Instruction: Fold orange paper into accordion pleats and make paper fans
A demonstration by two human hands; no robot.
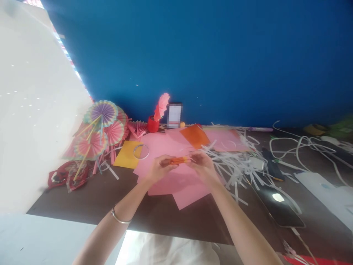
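Note:
Between my two hands is a narrow strip of folded orange and yellow paper (179, 160), held level above the pink sheets (182, 184). My left hand (161, 167) pinches its left end with thumb and fingers. At the other end, the fingers of my right hand (202, 165) are closed on the strip; its far tip is partly hidden by them. A yellow paper square (125, 154) with a silver ring (141, 158) on it lies left of my hands. Beyond them is an orange paper square (195, 136).
Finished pleated paper fans (102, 114) are piled at the left. A red pot (153, 124) with a pink fan and a small upright screen (174, 115) stand by the blue wall. White paper strips (234, 165), a phone (278, 204) and white cables (311, 143) spread over the right side.

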